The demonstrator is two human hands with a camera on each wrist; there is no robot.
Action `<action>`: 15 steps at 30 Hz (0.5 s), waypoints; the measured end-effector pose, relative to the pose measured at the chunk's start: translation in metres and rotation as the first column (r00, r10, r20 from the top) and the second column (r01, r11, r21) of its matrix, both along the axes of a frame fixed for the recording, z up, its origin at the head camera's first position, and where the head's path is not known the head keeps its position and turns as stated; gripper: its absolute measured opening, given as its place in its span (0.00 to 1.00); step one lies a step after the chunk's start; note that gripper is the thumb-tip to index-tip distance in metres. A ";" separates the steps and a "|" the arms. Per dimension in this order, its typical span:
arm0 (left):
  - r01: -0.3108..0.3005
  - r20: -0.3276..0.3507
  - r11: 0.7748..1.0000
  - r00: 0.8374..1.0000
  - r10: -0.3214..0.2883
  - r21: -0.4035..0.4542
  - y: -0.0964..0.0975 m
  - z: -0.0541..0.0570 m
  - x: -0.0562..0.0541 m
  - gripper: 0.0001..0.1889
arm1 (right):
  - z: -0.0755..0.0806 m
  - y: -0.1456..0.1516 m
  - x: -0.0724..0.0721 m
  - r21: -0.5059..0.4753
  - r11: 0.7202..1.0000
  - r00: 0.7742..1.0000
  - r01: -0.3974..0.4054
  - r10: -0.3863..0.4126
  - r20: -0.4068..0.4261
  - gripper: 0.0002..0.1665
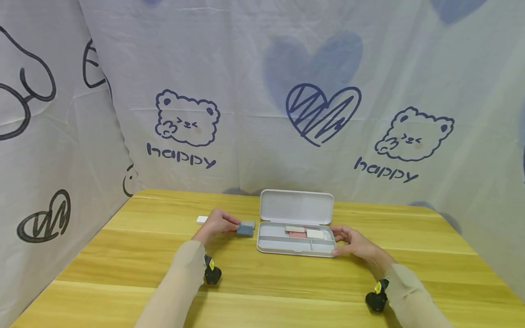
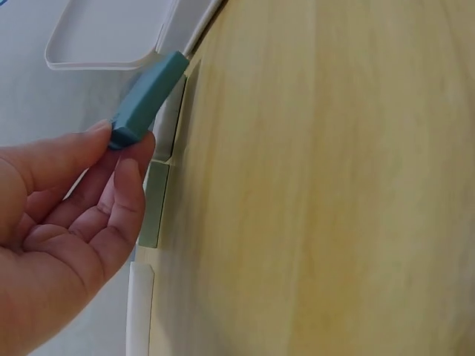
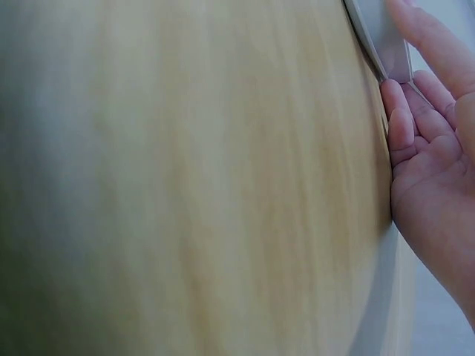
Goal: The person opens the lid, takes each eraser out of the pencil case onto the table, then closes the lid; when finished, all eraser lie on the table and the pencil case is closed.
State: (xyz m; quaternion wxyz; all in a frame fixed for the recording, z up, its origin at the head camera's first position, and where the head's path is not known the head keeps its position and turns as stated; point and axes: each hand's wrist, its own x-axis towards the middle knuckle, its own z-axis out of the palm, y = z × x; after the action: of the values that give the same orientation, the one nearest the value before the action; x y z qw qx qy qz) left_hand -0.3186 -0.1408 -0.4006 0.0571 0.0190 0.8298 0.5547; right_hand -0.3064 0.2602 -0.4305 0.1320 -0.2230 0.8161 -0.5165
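My left hand (image 1: pixel 219 222) pinches a blue block-shaped eraser (image 2: pixel 152 96) between thumb and fingertips, just left of the case and tilted in the left wrist view. A white pencil case (image 1: pixel 275 244) lies with its lid (image 1: pixel 297 206) raised at the back. Inside its rear compartment are a cream eraser (image 1: pixel 294 229), a pink eraser (image 1: pixel 297 235) and a white eraser (image 1: pixel 315 234). My right hand (image 1: pixel 357 243) holds the case's right end, thumb at the front corner and fingers farther back. The right wrist view shows those fingers against the case's edge.
Behind the left hand, a grey eraser (image 2: pixel 169 122), a green eraser (image 2: pixel 154 204) and a white eraser (image 2: pixel 139 308) lie in a row on the wooden table (image 1: pixel 287 291). A printed cloth (image 1: pixel 246 91) hangs behind the table's far edge.
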 end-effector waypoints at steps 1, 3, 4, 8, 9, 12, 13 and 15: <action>0.000 0.004 1.000 1.000 0.000 -0.008 0.000 0.001 0.000 0.07 | 0.000 0.000 0.000 -0.001 1.000 1.000 0.005 -0.005 0.004 0.41; 0.005 0.001 1.000 1.000 -0.005 -0.024 0.001 0.002 0.001 0.07 | -0.001 0.000 0.000 0.000 1.000 1.000 0.011 -0.011 0.007 0.41; 0.002 0.004 1.000 1.000 -0.001 -0.028 0.001 0.002 0.002 0.07 | -0.001 0.000 0.000 0.002 1.000 1.000 0.014 -0.014 0.009 0.42; -0.012 0.013 0.999 1.000 0.013 -0.046 0.002 0.003 0.003 0.06 | 0.000 -0.001 0.000 0.012 1.000 1.000 0.026 -0.026 0.015 0.42; -0.016 0.015 0.999 1.000 0.017 -0.050 0.002 0.003 0.003 0.06 | 0.001 -0.001 0.001 0.012 0.999 0.999 0.030 -0.030 0.020 0.42; -0.031 0.021 0.997 0.999 0.033 -0.066 0.003 0.003 0.004 0.06 | 0.002 -0.001 0.002 0.016 0.999 0.999 0.030 -0.030 0.021 0.43; -0.035 0.016 0.997 0.999 0.036 -0.071 0.003 0.003 0.005 0.06 | 0.002 -0.001 0.002 0.016 0.999 0.999 0.030 -0.031 0.023 0.43; -0.047 0.010 0.996 0.999 0.048 -0.080 0.004 0.003 0.005 0.05 | 0.002 -0.001 0.002 0.019 0.999 0.999 0.033 -0.033 0.024 0.43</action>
State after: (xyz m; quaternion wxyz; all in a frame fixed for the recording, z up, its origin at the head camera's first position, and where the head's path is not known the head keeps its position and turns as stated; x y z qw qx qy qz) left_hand -0.3131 -0.1372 -0.3981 0.0494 -0.0063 0.8512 0.5225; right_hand -0.3043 0.2587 -0.4284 0.1355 -0.2019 0.8228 -0.5137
